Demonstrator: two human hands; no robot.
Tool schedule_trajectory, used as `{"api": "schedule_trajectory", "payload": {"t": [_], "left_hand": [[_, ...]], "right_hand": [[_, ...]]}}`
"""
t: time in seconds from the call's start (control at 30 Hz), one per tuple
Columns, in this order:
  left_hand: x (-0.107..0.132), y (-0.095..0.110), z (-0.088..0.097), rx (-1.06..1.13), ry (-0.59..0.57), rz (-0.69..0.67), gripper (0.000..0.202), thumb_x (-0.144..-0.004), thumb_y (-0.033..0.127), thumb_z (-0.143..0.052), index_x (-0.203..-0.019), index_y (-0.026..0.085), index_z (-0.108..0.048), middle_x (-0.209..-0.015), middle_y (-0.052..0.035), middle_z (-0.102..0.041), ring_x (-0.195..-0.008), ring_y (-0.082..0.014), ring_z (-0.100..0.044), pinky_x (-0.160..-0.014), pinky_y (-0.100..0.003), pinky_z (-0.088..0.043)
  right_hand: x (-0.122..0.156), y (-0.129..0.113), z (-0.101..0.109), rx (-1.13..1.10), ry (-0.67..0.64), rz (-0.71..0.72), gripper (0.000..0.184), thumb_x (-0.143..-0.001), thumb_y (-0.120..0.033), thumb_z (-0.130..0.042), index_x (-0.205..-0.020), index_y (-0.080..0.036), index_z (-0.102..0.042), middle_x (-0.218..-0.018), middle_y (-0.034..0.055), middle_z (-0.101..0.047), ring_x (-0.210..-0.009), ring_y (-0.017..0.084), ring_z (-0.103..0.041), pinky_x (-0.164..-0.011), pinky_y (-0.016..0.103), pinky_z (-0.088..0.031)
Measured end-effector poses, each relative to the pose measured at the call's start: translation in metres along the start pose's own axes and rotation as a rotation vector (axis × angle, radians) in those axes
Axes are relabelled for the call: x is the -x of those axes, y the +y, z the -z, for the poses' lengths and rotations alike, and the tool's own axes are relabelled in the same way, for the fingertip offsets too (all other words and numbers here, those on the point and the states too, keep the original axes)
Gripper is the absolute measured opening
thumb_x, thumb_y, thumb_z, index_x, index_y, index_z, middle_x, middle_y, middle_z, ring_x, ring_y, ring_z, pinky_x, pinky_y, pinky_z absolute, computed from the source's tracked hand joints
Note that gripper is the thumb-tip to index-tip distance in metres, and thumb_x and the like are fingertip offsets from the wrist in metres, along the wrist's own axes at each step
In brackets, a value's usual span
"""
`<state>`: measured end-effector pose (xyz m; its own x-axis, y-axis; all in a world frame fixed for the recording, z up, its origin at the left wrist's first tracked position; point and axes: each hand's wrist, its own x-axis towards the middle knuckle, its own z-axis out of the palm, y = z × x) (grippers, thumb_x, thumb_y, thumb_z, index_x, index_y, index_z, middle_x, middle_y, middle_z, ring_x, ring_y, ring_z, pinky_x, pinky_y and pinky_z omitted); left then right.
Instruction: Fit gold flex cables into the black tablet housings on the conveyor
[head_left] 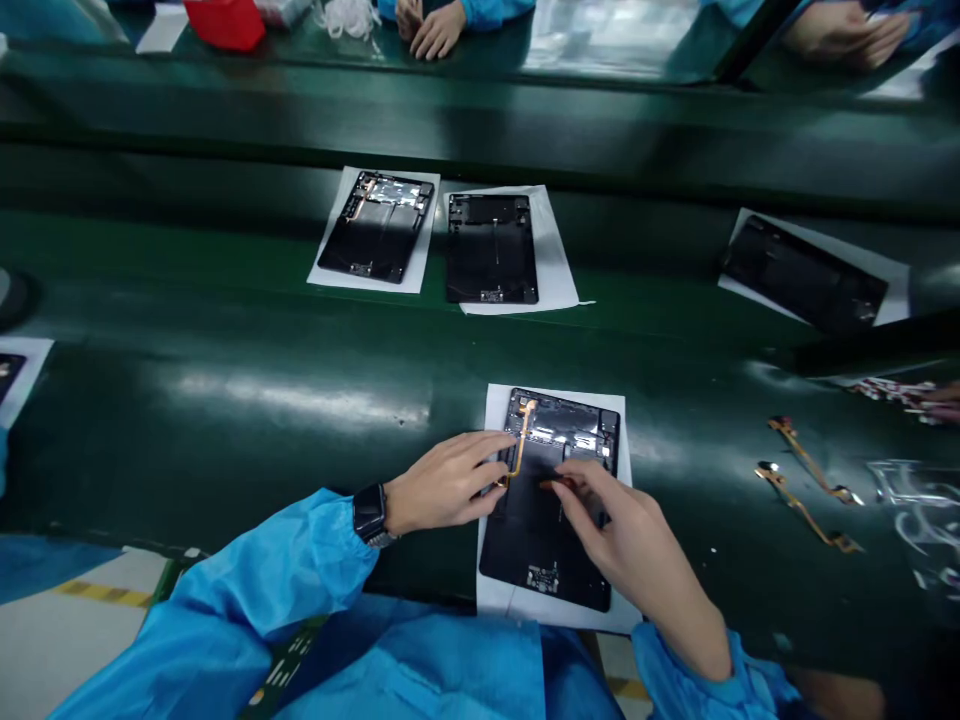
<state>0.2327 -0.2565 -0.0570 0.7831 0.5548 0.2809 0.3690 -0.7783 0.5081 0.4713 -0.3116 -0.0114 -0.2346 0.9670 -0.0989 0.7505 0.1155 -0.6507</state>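
A black tablet back housing (pixel 540 540) lies on a white sheet (pixel 491 600) in front of me. An orange flex cable (pixel 523 440) runs down its upper left side. My left hand (pixel 457 480) rests at the housing's left edge, fingers apart, with fingertips at the cable. Over the middle of the housing, my right hand (pixel 622 520) pinches a small orange-brown piece (pixel 555 484) between thumb and fingers. Most of that piece is covered by the fingers, so its kind is unclear.
Two more flex cables (pixel 806 510) lie to the right, near clear plastic pieces (pixel 930 520). Further housings (pixel 491 250) (pixel 375 230) (pixel 802 270) rest on sheets beyond. Across the bench are co-workers' hands (pixel 439 30) and a red container (pixel 225 22).
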Motion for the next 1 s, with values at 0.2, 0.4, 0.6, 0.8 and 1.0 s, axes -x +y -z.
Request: {"api": "schedule_trajectory", "payload": {"t": [0.2,0.4,0.6,0.8,1.0], "left_hand": [[0.001,-0.006,0.004,0.02,-0.02,0.058,0.025,-0.094,0.023,-0.053,-0.117,0.012,-0.055,-0.138,-0.0162,-0.05,-0.135,-0.027,-0.043,-0.109,-0.045,-0.045],[0.003,-0.008,0.002,0.041,-0.025,0.064,0.028,-0.094,0.026,-0.055,-0.118,0.013,-0.052,-0.139,-0.0178,-0.048,-0.135,-0.0293,-0.043,-0.109,-0.047,-0.044],[0.003,-0.004,0.001,0.037,-0.027,0.089,0.048,-0.087,0.031,-0.066,-0.125,0.009,-0.046,-0.139,-0.0217,-0.047,-0.135,-0.0325,-0.041,-0.11,-0.047,-0.041],[0.002,0.0,-0.001,0.02,-0.008,0.108,0.046,-0.088,0.026,-0.062,-0.127,0.008,-0.044,-0.137,-0.0211,-0.049,-0.134,-0.0315,-0.043,-0.11,-0.045,-0.041],[0.002,-0.001,0.0,0.032,-0.011,0.118,0.048,-0.087,0.025,-0.063,-0.128,0.009,-0.043,-0.138,-0.0208,-0.049,-0.135,-0.0309,-0.042,-0.11,-0.046,-0.042]], "right_hand": [[-0.007,-0.016,-0.021,0.259,-0.006,0.17,0.016,-0.1,-0.02,-0.043,-0.105,-0.017,-0.057,-0.089,0.0079,-0.07,-0.07,0.02,-0.068,-0.059,0.03,-0.053],[-0.014,-0.03,-0.034,0.315,0.021,0.182,0.015,-0.1,-0.02,-0.043,-0.101,-0.018,-0.058,-0.083,0.0065,-0.07,-0.064,0.018,-0.068,-0.055,0.027,-0.051],[-0.007,-0.034,-0.045,0.218,0.119,0.124,0.014,-0.098,-0.018,-0.048,-0.103,-0.017,-0.06,-0.088,0.008,-0.072,-0.074,0.019,-0.071,-0.061,0.028,-0.055],[0.008,-0.025,-0.046,0.098,0.269,0.025,0.014,-0.093,-0.021,-0.059,-0.106,-0.02,-0.063,-0.096,0.0061,-0.073,-0.079,0.019,-0.072,-0.069,0.029,-0.059],[0.007,-0.029,-0.05,0.071,0.235,0.049,0.016,-0.095,-0.022,-0.055,-0.109,-0.023,-0.062,-0.098,0.0061,-0.073,-0.083,0.022,-0.072,-0.072,0.035,-0.062]]}}
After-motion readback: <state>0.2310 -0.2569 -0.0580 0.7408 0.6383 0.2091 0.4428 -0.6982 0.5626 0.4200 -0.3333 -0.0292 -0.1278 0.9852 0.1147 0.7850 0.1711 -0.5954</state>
